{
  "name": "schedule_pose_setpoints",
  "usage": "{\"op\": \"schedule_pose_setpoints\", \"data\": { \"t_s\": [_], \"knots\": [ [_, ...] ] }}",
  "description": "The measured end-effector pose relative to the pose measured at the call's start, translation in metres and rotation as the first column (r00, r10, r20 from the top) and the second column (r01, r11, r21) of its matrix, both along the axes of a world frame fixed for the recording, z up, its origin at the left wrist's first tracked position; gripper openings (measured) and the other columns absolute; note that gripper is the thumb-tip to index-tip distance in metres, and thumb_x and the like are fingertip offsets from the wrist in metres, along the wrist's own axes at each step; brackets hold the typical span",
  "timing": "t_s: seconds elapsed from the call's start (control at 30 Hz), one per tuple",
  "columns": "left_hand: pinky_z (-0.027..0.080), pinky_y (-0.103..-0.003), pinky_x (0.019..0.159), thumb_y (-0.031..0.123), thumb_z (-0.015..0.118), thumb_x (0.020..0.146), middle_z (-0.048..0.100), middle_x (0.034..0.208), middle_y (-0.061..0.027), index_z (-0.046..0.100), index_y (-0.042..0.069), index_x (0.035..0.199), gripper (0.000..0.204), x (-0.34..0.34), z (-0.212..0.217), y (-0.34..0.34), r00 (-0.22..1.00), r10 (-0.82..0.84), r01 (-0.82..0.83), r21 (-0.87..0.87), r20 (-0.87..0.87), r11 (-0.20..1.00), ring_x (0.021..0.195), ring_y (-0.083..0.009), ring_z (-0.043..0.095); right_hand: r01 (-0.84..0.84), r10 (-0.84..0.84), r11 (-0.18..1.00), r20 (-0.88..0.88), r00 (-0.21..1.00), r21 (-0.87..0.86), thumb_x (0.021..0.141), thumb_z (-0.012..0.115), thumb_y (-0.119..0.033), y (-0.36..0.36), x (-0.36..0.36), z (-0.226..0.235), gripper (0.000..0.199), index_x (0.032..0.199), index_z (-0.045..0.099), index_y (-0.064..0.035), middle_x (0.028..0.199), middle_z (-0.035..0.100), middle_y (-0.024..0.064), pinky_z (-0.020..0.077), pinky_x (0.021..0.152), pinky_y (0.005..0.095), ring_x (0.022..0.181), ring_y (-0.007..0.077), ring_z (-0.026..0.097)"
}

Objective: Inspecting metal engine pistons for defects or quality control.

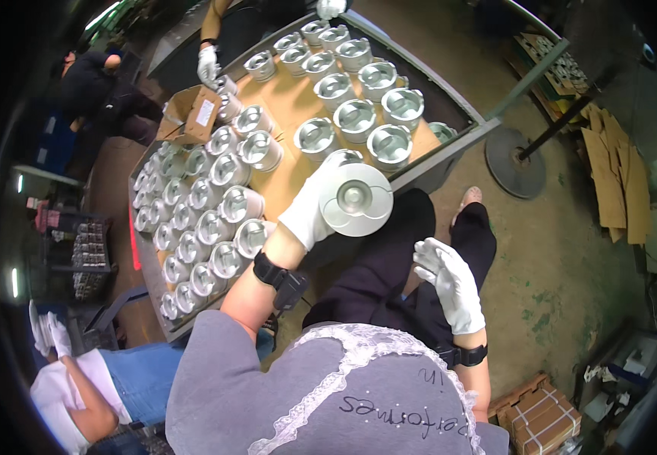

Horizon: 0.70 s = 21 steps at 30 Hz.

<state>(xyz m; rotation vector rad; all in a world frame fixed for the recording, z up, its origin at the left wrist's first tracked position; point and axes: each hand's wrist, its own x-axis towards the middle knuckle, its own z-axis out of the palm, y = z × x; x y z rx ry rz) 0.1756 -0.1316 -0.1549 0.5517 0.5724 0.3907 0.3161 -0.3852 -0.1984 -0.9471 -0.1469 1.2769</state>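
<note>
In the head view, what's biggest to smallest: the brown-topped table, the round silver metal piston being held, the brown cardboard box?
1. Brown-topped table
2. Round silver metal piston in the left hand; nearness may make it look bigger
3. Brown cardboard box

- Left hand point(307, 208): fingers are partly vanishing behind the piston point(374, 199).
- Same piston: far side is facing away, lying out of sight.
- Label point(205, 113) on carton point(184, 121): lettering is showing too small to read.
- Glove point(331, 7), top: upper edge is cutting it off.
- Shirt point(328, 409): lower edge is cropping it.
- Dark-clad person point(97, 83), left: details are blurring.
- White-shirted person point(78, 394): dark rim is swallowing part of the figure.
- Rack point(89, 258): contents are appearing too small to identify.
- Clutter point(632, 364), lower right: shapes are blurring into shadow.
</note>
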Motion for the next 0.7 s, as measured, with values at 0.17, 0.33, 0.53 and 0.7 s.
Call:
{"op": "schedule_pose_setpoints", "data": {
  "t_s": [0.17,0.33,0.53,0.7],
  "knots": [
    [0.056,-0.029,0.078,0.025,0.048,0.102,0.065,0.108,-0.0034,0.058,0.008,0.118,0.025,0.043,-0.018,-0.034,0.979,-0.194,0.19,0.062,0.061,0.98,0.091,-0.0131,0.065,-0.018,0.033,0.993,-0.129,0.991,0.117,0.097,0.055,-0.028,-0.007,0.001,0.018,0.046,0.133,0.05,0.0006,0.127,0.06,0.0163,0.0478,0.096,0.0401,0.114,0.0265,0.059],
    [0.054,-0.028,0.082,0.02,0.043,0.104,0.066,0.111,-0.0058,0.056,0.005,0.125,0.029,0.074,-0.042,-0.045,0.953,-0.283,0.282,0.021,0.11,0.959,0.094,-0.0128,0.064,-0.007,0.07,0.989,-0.414,0.907,0.151,0.1,0.049,-0.042,-0.013,0.0,0.022,0.055,0.138,0.044,-0.0033,0.129,0.057,0.0178,0.0483,0.095,0.045,0.114,0.0321,0.058],
    [0.046,-0.04,0.056,0.006,0.047,0.094,0.059,0.08,-0.014,0.046,0.0,0.134,0.041,0.079,-0.022,-0.07,0.996,0.04,-0.045,0.874,0.074,-0.484,0.065,-0.0279,0.059,0.073,0.113,0.948,-0.54,0.834,0.31,0.093,0.054,-0.056,-0.006,0.009,0.026,0.075,0.144,0.032,-0.006,0.141,0.044,0.0182,0.0471,0.097,0.0537,0.123,0.0332,0.052],
    [0.044,-0.042,0.061,0.011,0.046,0.094,0.057,0.075,-0.0141,0.056,0.002,0.078,0.021,0.076,0.008,-0.099,0.994,-0.109,-0.059,0.962,0.031,-0.265,0.067,-0.0323,0.056,0.189,-0.13,0.956,-0.255,0.958,0.223,0.092,0.058,-0.051,-0.002,0.014,0.038,0.077,0.15,0.025,-0.011,0.142,0.042,0.0145,0.0452,0.101,0.0477,0.13,0.0292,0.044]
  ]
}}
